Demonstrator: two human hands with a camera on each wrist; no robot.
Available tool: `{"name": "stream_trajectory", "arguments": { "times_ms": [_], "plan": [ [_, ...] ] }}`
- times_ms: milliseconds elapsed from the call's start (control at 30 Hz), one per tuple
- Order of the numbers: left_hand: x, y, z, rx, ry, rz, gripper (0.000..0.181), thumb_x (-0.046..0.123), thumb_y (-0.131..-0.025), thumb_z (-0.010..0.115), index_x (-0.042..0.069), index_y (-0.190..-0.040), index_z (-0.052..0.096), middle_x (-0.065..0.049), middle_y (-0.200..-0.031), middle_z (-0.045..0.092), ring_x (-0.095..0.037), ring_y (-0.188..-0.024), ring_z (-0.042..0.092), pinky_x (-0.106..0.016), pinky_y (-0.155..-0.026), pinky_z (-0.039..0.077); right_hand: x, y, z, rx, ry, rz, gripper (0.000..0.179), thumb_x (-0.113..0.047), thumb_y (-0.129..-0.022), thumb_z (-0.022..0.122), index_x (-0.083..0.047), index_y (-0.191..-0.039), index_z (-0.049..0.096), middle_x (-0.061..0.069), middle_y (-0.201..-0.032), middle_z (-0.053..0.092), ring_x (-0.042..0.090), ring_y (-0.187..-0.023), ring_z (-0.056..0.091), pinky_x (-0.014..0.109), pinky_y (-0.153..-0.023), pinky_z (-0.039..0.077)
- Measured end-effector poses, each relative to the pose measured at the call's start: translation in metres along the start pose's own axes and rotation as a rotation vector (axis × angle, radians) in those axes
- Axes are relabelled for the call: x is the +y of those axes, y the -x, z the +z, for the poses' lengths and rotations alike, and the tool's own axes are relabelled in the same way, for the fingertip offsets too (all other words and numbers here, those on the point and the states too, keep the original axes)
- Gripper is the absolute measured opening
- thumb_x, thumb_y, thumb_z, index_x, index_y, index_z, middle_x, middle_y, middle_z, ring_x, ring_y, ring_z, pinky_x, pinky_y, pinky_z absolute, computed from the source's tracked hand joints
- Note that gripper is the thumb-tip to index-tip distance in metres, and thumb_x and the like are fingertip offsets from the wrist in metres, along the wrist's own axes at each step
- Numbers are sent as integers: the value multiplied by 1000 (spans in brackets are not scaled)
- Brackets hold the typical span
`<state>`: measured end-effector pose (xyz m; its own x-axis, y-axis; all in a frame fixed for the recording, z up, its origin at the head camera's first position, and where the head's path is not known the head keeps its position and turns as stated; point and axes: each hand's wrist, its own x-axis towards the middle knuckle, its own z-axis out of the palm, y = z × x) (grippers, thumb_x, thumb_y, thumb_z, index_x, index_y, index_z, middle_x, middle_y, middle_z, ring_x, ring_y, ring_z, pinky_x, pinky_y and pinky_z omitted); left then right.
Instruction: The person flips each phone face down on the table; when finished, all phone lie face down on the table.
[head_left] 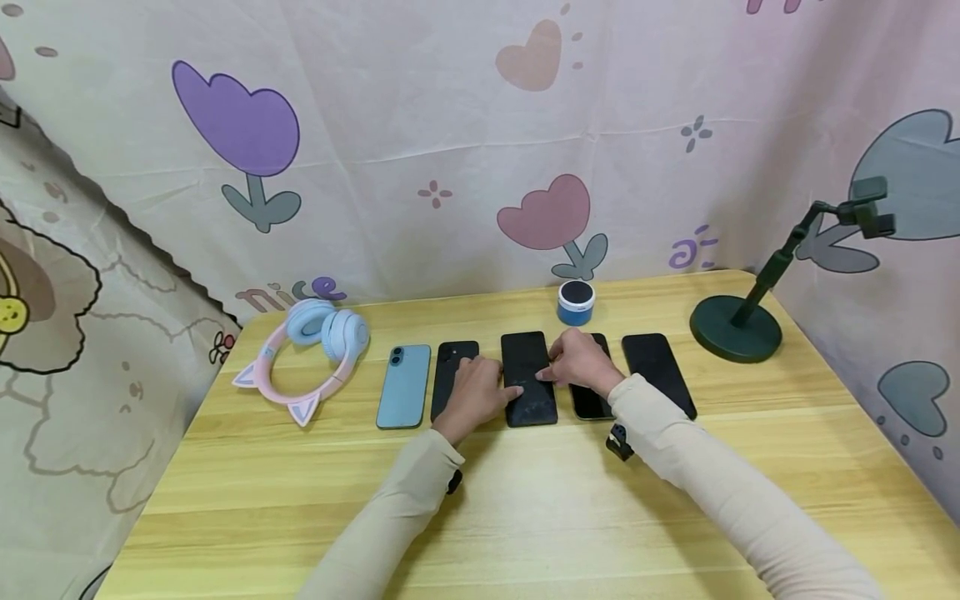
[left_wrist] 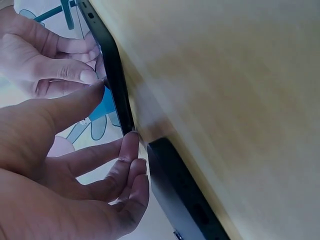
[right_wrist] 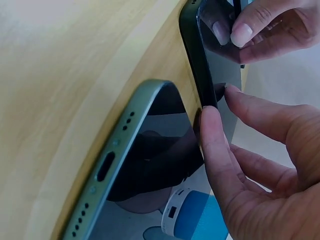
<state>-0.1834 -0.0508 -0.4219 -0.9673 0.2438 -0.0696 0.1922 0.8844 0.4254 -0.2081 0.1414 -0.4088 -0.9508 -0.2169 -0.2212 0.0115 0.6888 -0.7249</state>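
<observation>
A black phone (head_left: 527,360) lies screen up in the middle of a row of phones. My left hand (head_left: 474,393) holds its left edge, the thumb on the glass and a finger against the side. From the other side my right hand (head_left: 587,364) pinches the right edge in the same way, as the right wrist view also shows. Under and beside the left hand is a dark phone (head_left: 446,377), camera side up. Partly covered by the right hand is another phone (head_left: 591,403) with a dark screen and pale green frame (right_wrist: 120,150).
A light blue phone (head_left: 403,390) lies at the row's left end, a black phone (head_left: 658,371) at its right end. Pink-and-blue cat-ear headphones (head_left: 272,387) rest on the left. Behind stands a small blue-and-white cylinder (head_left: 576,312); a dark green stand (head_left: 735,333) is at right.
</observation>
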Motion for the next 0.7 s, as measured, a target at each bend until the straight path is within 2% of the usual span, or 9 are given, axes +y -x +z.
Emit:
{"name": "stream_trajectory", "arguments": {
  "times_ms": [67,167,333,467,600,700],
  "plan": [
    [0,0,0,4,10,-5,40,33,-89,80,9,-67,57,-6,-70,49,-25,-81,43,-38,-75,30,-1,-1,1,3,14,-6,18,-14,-84,84,1,-82,74,5,-65,68,18,-63,71,29,-58,50],
    [0,0,-1,6,21,-8,41,33,-89,81,9,-66,56,-6,-70,49,-25,-78,43,-38,-75,29,-2,-1,2,10,30,-10,26,-15,-84,85,-3,-69,67,1,-54,57,16,-58,66,26,-51,41],
    [0,2,-1,5,27,-17,41,33,-88,81,9,-66,58,-6,-69,51,-26,-80,46,-38,-76,32,-4,-2,4,23,57,-35,39,-16,-84,85,-9,-58,57,-4,-49,45,12,-47,47,25,-48,31],
    [0,3,-2,9,44,-45,37,33,-88,81,9,-69,60,-7,-82,60,-30,-92,50,-40,-82,40,-6,-1,6,26,48,-39,45,-17,-84,84,-12,-54,51,-5,-48,42,10,-44,37,25,-47,27],
    [-1,4,-4,16,68,-69,33,32,-89,81,9,-73,62,-8,-94,64,-30,-97,51,-41,-86,42,-6,-2,8,27,35,-34,43,-20,-84,84,-11,-55,54,-2,-48,50,11,-44,42,25,-47,27],
    [-3,4,-4,26,84,-69,31,31,-89,81,7,-76,64,-7,-83,59,-28,-89,48,-39,-79,38,-7,-3,8,29,25,-28,38,-22,-84,84,-9,-58,60,3,-54,62,15,-50,57,26,-49,31]
  ]
}}
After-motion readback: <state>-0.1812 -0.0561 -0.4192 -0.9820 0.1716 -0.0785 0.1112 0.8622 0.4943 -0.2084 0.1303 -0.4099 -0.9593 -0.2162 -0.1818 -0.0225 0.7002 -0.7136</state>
